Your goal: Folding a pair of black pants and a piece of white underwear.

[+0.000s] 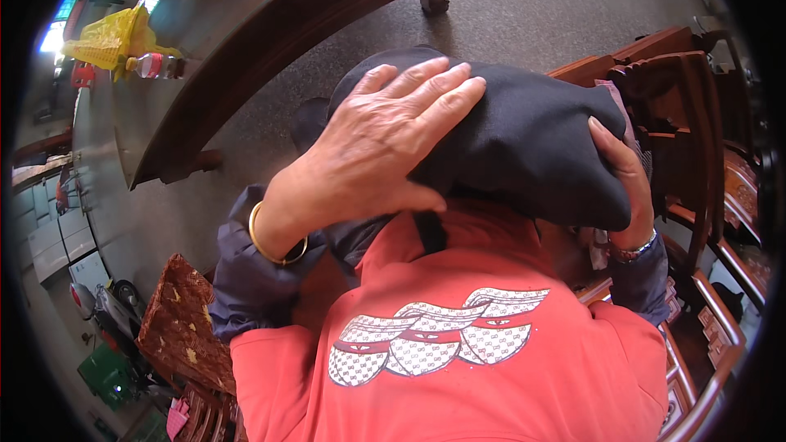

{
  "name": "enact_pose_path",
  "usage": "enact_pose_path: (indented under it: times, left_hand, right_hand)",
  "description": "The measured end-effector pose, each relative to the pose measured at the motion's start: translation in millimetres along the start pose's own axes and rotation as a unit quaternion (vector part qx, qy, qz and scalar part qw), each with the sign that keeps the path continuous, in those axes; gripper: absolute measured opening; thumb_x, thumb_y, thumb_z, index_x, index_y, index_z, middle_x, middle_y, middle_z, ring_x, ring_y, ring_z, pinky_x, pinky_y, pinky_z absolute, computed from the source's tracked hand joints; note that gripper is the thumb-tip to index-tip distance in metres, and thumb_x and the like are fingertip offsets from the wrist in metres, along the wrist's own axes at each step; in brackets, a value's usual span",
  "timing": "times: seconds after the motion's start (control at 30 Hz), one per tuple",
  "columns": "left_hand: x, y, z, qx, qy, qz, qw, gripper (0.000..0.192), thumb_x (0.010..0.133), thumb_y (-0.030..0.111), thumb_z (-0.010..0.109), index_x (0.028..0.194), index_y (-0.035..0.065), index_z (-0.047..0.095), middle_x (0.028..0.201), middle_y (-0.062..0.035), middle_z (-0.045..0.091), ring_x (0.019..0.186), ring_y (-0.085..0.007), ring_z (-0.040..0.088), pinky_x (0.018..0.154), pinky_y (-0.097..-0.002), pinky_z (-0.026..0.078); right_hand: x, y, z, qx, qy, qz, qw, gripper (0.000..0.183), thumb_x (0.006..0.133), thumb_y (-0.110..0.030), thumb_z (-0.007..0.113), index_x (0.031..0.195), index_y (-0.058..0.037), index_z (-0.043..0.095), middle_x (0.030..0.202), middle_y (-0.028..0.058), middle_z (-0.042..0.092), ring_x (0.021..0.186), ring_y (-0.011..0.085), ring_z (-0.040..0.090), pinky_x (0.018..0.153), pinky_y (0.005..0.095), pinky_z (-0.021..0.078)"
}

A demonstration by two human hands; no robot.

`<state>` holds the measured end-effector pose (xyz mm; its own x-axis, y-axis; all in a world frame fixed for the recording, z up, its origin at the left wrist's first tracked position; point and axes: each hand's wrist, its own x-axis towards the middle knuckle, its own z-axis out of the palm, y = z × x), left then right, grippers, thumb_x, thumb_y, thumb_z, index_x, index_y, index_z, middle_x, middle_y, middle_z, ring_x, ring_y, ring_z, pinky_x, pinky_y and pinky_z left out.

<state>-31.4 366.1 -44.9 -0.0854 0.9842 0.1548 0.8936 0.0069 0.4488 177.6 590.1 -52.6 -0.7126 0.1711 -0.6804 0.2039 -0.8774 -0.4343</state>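
Observation:
A bundle of black cloth (522,135) lies across the lap, above the red shirt front. My left hand (393,116), with a gold bangle at its wrist, rests over the left part of the black cloth, palm down and fingers apart. At the right end of the cloth is my right hand (627,178), its palm against the cloth's edge and its thumb on top; most of its fingers are hidden. A metal-banded watch or bracelet (638,248) circles that wrist. Whether the cloth is a folded garment cannot be told.
A dark wooden table with a glass top (245,52) curves past at upper left, bearing a yellow plastic bag (113,37) and a plastic bottle (155,66). Carved wooden chairs (694,153) stand at right. A brown patterned cushion (184,319) and a green crate (107,374) are at lower left.

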Motion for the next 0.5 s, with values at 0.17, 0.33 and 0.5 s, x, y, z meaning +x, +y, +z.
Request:
enact_pose_path:
  times: [0.17, 0.33, 0.5]
  left_hand:
    - [8, -11, 7, 0.027, -0.051, -0.006, 0.998, 0.107, 0.054, 0.029, 0.088, 0.146, 0.0031, 0.040, 0.143, -0.0182, 0.050, 0.135, -0.0344, 0.046, 0.110, -0.0462, 0.035]
    - [12, -13, 23, 0.010, -0.005, 0.009, 1.000, 0.100, 0.053, 0.025, 0.087, 0.140, 0.0027, 0.044, 0.138, -0.0177, 0.054, 0.129, -0.0346, 0.050, 0.108, -0.0459, 0.038]
    - [20, -15, 40, -0.059, 0.017, -0.004, 0.998, 0.077, 0.052, 0.017, 0.086, 0.122, 0.0042, 0.056, 0.117, -0.0146, 0.066, 0.110, -0.0340, 0.061, 0.097, -0.0451, 0.045]
  right_hand:
    - [0, 0, -1, 0.006, 0.016, 0.001, 1.000, 0.037, 0.098, -0.020, 0.062, 0.127, 0.0018, 0.055, 0.111, 0.0151, 0.069, 0.092, 0.0208, 0.072, 0.082, 0.0314, 0.0614]
    - [5, -2, -6, 0.012, 0.026, 0.005, 1.000, 0.037, 0.097, -0.020, 0.063, 0.127, 0.0016, 0.056, 0.109, 0.0150, 0.070, 0.091, 0.0203, 0.072, 0.081, 0.0305, 0.0613]
    - [9, -4, -12, -0.001, 0.022, -0.002, 1.000, 0.036, 0.097, -0.021, 0.063, 0.124, 0.0017, 0.058, 0.109, 0.0124, 0.071, 0.091, 0.0191, 0.072, 0.082, 0.0296, 0.0604]
